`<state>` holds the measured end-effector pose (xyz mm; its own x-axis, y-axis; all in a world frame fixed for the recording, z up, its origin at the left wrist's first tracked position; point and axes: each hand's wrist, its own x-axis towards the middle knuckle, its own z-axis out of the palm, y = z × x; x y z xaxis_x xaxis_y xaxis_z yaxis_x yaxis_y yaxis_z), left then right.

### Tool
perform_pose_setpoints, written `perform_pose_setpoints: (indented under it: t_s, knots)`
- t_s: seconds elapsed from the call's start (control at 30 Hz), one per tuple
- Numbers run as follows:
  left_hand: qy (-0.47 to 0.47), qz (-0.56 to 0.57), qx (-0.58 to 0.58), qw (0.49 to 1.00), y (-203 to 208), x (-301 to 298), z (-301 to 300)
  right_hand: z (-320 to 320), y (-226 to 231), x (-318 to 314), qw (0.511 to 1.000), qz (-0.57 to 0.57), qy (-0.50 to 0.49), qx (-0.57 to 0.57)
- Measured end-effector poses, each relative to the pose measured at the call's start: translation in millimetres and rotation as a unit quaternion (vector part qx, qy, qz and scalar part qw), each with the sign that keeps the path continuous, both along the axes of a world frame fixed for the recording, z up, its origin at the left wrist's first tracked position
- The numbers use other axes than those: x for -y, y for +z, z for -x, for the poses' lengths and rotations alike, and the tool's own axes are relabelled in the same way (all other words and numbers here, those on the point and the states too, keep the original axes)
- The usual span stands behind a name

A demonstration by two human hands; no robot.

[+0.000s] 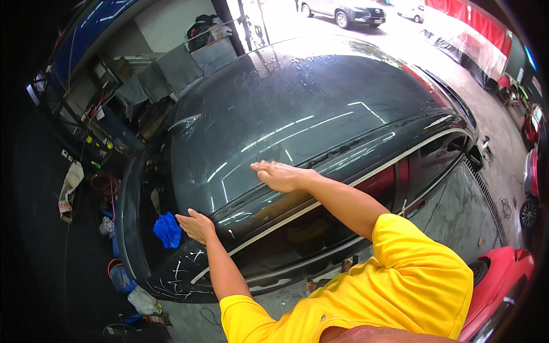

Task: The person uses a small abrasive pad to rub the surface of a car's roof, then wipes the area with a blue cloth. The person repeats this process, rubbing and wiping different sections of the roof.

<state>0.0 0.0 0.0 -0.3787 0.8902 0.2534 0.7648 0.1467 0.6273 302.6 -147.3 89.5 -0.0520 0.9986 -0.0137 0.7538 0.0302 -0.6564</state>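
While right hand (279,175) is flat over the near edge of the car roof (274,111), left hand (197,226) is wide, thumb out, at its near rear corner, beside a blue wad (167,231).

Bare hands (280,176) at the dark car roof (263,111)

A sedan's near-black car roof (229,143) with a greenish-grey sheen, crossed by thin white lines of reflected light and speckled with clear droplets toward the far end. White scribble-like strokes mark the black rear fender (183,280). A pale strip (274,227) edges the dark side windows. The crumpled wad (167,230) is vivid blue, the plain T-shirt (354,291) bright yellow, the hatchback (497,280) pinkish red, the concrete floor (457,206) grey.
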Motion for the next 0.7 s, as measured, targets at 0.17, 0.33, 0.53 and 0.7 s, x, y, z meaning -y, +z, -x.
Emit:
perform_pose_setpoints:
  t_s: [0.17,0.33,0.53,0.7]
  knots:
    - [0.007,-0.018,0.019,1.000,-22,2,-1,27,11,66,0.907,-0.039,-0.019,-0.419]
    - [-0.021,-0.162,0.013,0.987,1,13,17,42,-7,123,0.867,-0.056,-0.092,-0.487]
    - [-0.418,-0.023,0.337,0.843,28,160,10,82,-34,186,0.773,0.019,-0.158,-0.614]
    - [-0.505,0.347,0.454,0.647,-9,246,12,118,-53,211,0.877,-0.027,-0.163,-0.451]
